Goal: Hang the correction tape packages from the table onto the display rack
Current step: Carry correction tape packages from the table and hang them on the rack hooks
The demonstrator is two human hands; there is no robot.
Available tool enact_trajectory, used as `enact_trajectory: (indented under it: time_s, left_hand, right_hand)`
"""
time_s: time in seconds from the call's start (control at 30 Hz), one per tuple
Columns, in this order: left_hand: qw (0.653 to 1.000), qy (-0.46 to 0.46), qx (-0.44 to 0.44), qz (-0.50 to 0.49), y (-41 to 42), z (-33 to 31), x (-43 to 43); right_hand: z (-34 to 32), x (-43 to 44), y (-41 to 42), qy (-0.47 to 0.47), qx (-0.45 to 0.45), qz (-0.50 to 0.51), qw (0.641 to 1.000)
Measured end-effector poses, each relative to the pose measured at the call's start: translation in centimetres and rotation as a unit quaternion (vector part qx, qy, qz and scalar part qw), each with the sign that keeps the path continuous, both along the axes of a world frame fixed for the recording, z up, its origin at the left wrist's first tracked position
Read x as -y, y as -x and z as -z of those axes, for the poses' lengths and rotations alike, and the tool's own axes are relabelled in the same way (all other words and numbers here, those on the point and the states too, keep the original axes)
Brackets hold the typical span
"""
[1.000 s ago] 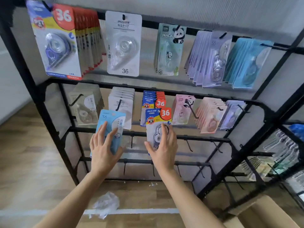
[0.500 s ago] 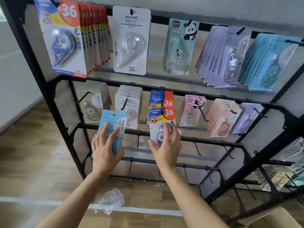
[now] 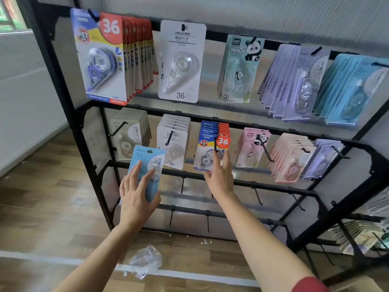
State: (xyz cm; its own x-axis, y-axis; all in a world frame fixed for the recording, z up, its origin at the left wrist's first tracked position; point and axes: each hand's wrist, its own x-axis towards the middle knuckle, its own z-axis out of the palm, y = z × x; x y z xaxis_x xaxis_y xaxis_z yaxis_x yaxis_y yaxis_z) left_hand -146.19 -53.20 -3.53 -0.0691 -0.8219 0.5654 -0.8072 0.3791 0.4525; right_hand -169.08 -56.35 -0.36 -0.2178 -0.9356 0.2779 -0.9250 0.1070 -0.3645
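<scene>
The black display rack (image 3: 248, 124) stands before me with correction tape packages hanging in rows. My left hand (image 3: 135, 197) holds a light blue correction tape package (image 3: 147, 160) upright in front of the rack's lower left, fingers spread over its front. My right hand (image 3: 219, 175) reaches to a blue, yellow and red "36" package (image 3: 207, 151) that hangs on a middle-row hook at the front of a matching stack. Its straight fingers rest against the package's lower right. No table is in view.
The top row holds several stacks, among them white packages (image 3: 182, 62) and panda packages (image 3: 240, 68). Bare hooks (image 3: 182, 185) stick out from the lower rails. A crumpled plastic wrapper (image 3: 147, 262) lies on the wooden floor by a white line.
My right hand lifted the "36" package up onto the middle-row hook, where it now hangs with its stack. My left hand stayed low with the light blue package.
</scene>
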Motion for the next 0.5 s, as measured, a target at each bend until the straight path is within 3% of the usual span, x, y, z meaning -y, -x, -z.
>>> enact_trajectory:
  time_s: [0.1, 0.23, 0.37, 0.5]
  left_hand:
    - [1.000, 0.001, -0.020, 0.012, -0.2, -0.2, -0.7]
    - [0.998, 0.007, -0.063, 0.029, -0.7, -0.7, -2.1]
    - [0.994, 0.025, -0.084, 0.061, -1.2, -1.7, -4.0]
    - [0.988, 0.033, -0.100, 0.110, -1.3, -2.8, -6.4]
  right_hand:
    - [-0.1, -1.7, -0.3, 0.042, 0.027, 0.004, 0.999]
    - [0.2, -4.7, -1.0, 0.128, 0.138, -0.029, 0.982]
    - [-0.9, -7.7, -3.2, 0.055, 0.236, -0.101, 0.965]
    - [-3.0, -10.5, -6.9, 0.008, 0.341, -0.175, 0.923]
